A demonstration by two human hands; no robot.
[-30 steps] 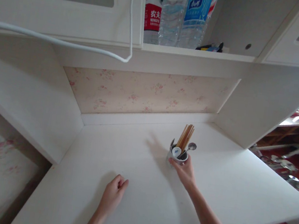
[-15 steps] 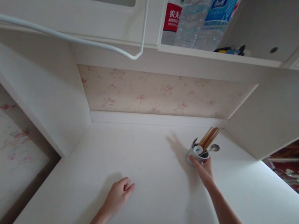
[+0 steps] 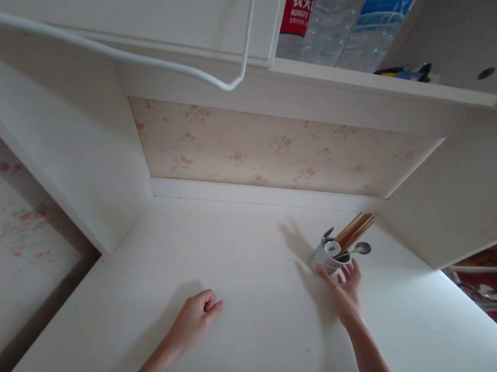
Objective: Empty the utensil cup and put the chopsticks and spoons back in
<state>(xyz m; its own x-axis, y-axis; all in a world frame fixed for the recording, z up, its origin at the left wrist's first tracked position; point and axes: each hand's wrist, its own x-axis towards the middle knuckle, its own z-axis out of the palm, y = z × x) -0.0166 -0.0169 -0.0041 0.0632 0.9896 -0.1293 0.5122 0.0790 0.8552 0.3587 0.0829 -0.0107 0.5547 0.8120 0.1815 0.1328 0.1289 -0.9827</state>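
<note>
A white utensil cup (image 3: pixel 325 261) stands upright toward the back right of the white desk (image 3: pixel 240 252). Out of it lean several wooden chopsticks (image 3: pixel 354 229), a metal spoon (image 3: pixel 362 248) and a white ceramic spoon (image 3: pixel 332 249). Just in front of the cup is my right hand (image 3: pixel 344 290), its thumb and fingers parted; whether a fingertip still touches the cup I cannot tell. My left hand (image 3: pixel 196 316) is curled into a loose fist over the desk's front middle, with nothing visible in it.
Above the desk, an open cupboard shelf holds plastic bottles (image 3: pixel 331 23) and some small dark items (image 3: pixel 405 71). A white cable (image 3: pixel 154 64) hangs across the upper left. Side panels (image 3: pixel 84 146) border the desk left and right. Metal utensils (image 3: pixel 494 298) lie beyond the right panel.
My right hand's fingers have loosened from around the cup and spread, drawing slightly back. The cup stays on the desk. My left hand keeps its fist. The view has tilted down a little.
</note>
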